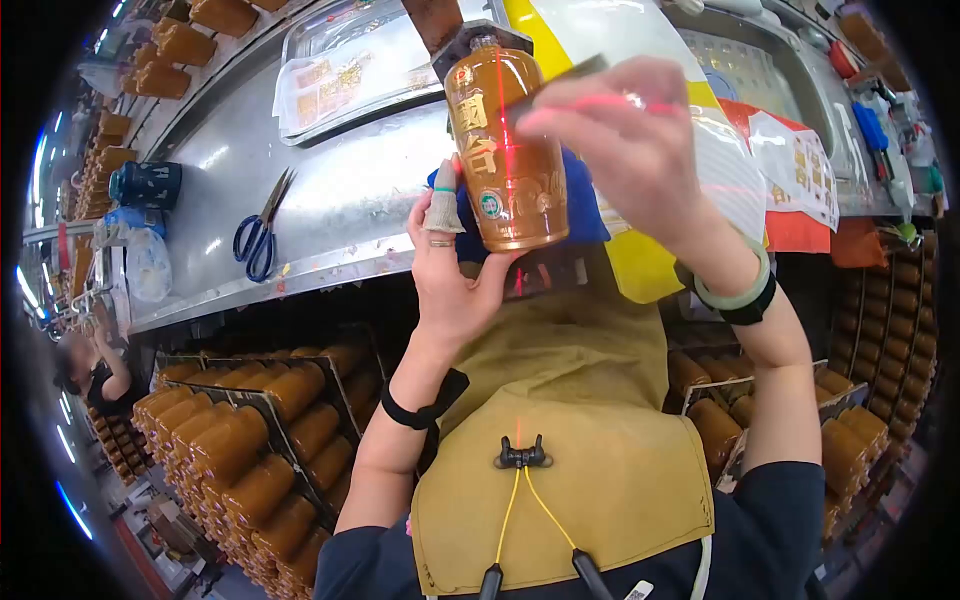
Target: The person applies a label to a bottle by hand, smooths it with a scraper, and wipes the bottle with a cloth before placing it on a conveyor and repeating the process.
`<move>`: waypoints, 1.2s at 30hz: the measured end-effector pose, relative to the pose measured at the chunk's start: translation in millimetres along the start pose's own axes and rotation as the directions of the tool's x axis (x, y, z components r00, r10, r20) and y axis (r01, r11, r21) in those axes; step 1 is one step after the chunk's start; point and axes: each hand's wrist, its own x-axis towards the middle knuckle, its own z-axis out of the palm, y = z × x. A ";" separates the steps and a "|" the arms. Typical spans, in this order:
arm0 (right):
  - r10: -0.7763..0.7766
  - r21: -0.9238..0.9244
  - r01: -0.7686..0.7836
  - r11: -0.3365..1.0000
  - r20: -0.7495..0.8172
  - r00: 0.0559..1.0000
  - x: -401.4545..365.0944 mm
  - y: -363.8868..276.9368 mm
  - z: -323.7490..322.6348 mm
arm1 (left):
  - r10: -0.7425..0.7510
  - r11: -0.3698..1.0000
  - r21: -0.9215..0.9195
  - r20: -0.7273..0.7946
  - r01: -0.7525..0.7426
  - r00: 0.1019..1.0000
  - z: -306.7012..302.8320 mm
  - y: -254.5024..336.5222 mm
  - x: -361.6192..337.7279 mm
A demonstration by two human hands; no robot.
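Observation:
A glossy brown bottle (pixel 540 170) with gold characters and a small green emblem leans in front of me, its neck against a dark holder (pixel 465 42). My left hand (pixel 452 275) grips its lower end, thumb at the base, and one finger wears a pale cloth finger cover (pixel 445 200). Red laser lines run down the glass. Over the bottle's right side, my right hand (pixel 630 135) is closed and smeared by motion. A thin dark blade-like tool (pixel 565 85) sticks out of its fingers, tip near the lettering.
Blue-handled scissors (pixel 258 240) lie on the metal table (pixel 225 190) to the left, near a dark blue jar (pixel 146 185). A tray (pixel 290 50) holds gold decals. More decal sheets (pixel 800 165) lie right. Racks of brown bottles (pixel 230 440) stand below; a person (pixel 100 365) is far left.

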 end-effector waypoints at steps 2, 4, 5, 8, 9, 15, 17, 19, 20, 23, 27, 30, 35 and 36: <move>-0.225 0.193 0.217 0.957 0.018 0.974 -21.7 -19.9 3.1 | -0.082 0.993 -0.075 0.048 0.086 0.995 0.1 -5.7 -3.0; -0.152 0.375 0.101 0.922 0.110 0.982 -16.8 -31.7 -6.5 | -0.096 0.994 -0.045 0.083 0.100 0.992 -1.4 -3.9 1.2; -0.024 0.390 -0.034 0.920 0.143 0.989 -16.5 -26.0 1.1 | -0.115 0.993 -0.011 0.122 0.117 0.986 -3.0 -0.5 2.5; 0.044 0.098 -0.037 0.994 -0.071 0.996 -5.4 16.1 6.2 | -0.087 0.995 0.054 0.000 0.087 0.996 -0.1 17.9 15.0; -0.019 -0.037 0.015 0.999 -0.111 0.994 -4.0 21.8 2.1 | -0.051 0.997 0.061 -0.078 0.056 0.996 0.7 19.2 18.6; 0.098 0.381 -0.095 0.920 0.012 0.995 -18.8 -5.9 4.6 | -0.178 0.983 -0.038 0.044 0.180 0.983 2.7 3.4 13.2; 0.100 0.054 -0.093 0.994 -0.153 0.983 -20.3 32.2 10.8 | -0.123 0.991 -0.040 0.044 0.125 0.991 2.8 1.1 14.2; -0.053 0.133 0.071 0.989 -0.129 0.990 -36.8 14.1 15.8 | -0.156 0.985 -0.074 0.039 0.158 0.987 3.9 0.7 13.4; -0.200 0.216 0.221 0.951 -0.117 0.973 -44.1 0.2 14.2 | -0.201 0.975 -0.092 0.034 0.203 0.979 4.2 2.6 12.5; -0.156 0.447 0.097 0.889 0.097 0.983 -25.9 -22.4 -5.6 | -0.132 0.988 -0.074 0.003 0.132 0.991 4.2 -4.0 12.3; 0.164 0.027 -0.162 0.986 -0.110 0.980 0.0 22.8 6.7 | -0.114 0.983 0.142 0.002 0.113 0.993 -6.5 27.1 20.8; -0.076 0.070 0.082 0.994 -0.081 0.994 -3.9 19.8 5.7 | -0.029 0.991 0.128 -0.056 0.036 0.998 -9.4 37.3 24.2; -0.008 0.300 -0.009 0.954 0.057 0.998 10.4 10.6 17.7 | -0.228 0.973 -0.055 -0.054 0.226 0.972 9.6 24.9 19.2; 0.010 0.194 -0.017 0.981 0.034 0.999 22.0 26.8 18.4 | -0.264 0.962 -0.083 -0.009 0.262 0.965 10.9 23.4 19.8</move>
